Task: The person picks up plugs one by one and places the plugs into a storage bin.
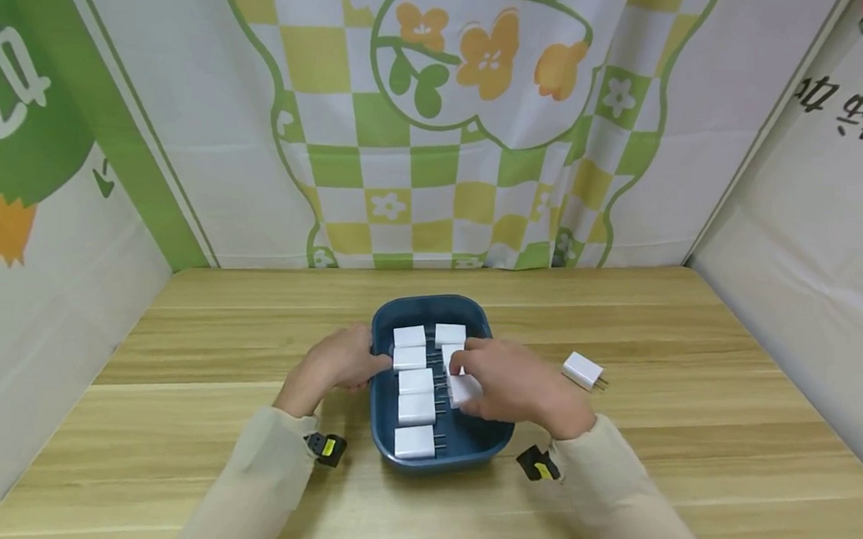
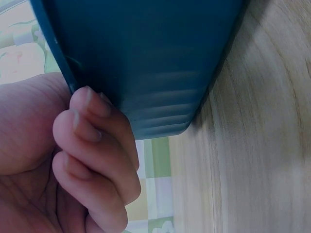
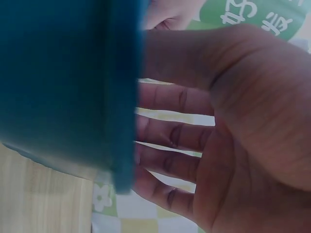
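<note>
In the head view a dark blue plastic basin (image 1: 436,466) stands on the table. Inside it lie several white charger plugs (image 1: 417,408), a left column with prongs pointing right and others on the right side. My left hand (image 1: 343,358) grips the basin's left rim, thumb over the edge and curled fingers outside; the left wrist view shows these fingers (image 2: 97,150) against the outer wall. My right hand (image 1: 517,384) reaches over the right rim and pinches a white charger plug (image 1: 464,389) between thumb and fingers. In the right wrist view the basin wall (image 3: 63,87) hides its fingertips.
One more white charger plug (image 1: 582,370) lies on the wooden table (image 1: 245,357), right of the basin, its prongs pointing right. A patterned cloth (image 1: 438,178) hangs behind the table, and printed cloth walls stand at both sides.
</note>
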The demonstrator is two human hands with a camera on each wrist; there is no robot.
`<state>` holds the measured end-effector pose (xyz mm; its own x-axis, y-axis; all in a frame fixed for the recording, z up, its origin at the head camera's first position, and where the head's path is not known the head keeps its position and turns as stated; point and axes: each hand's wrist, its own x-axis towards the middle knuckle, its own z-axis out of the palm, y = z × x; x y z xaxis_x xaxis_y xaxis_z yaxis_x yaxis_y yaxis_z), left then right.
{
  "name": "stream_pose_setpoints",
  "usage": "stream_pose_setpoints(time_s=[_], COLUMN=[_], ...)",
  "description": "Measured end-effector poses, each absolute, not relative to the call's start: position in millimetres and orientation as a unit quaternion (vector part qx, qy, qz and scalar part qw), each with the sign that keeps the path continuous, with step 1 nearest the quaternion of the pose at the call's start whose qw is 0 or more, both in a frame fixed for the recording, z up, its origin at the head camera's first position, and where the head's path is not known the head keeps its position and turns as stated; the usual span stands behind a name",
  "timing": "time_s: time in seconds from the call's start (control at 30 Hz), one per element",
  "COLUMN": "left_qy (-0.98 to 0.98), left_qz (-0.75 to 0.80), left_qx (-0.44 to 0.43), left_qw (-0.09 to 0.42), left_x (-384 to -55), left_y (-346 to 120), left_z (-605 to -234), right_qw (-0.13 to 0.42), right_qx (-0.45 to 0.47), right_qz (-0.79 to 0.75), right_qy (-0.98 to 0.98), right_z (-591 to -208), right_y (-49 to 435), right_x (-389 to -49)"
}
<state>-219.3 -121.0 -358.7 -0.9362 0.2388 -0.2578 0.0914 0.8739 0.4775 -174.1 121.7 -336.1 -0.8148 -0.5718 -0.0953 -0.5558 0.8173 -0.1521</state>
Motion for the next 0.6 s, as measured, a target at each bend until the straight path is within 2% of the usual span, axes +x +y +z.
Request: stream_pose_setpoints(time_s=[0.6], left_qy=[0.956], left_qz=[0.230], left_qx=[0.085], left_qw=[0.160], left_x=[-219.8], left_y=[-120.6], left_z=[-357.8], right_qw=[0.067], right_qx=[-0.293], right_qz=[-0.017], right_qy=[0.954], right_z=[-347.5], right_y=[113.2], right_x=[-174.9])
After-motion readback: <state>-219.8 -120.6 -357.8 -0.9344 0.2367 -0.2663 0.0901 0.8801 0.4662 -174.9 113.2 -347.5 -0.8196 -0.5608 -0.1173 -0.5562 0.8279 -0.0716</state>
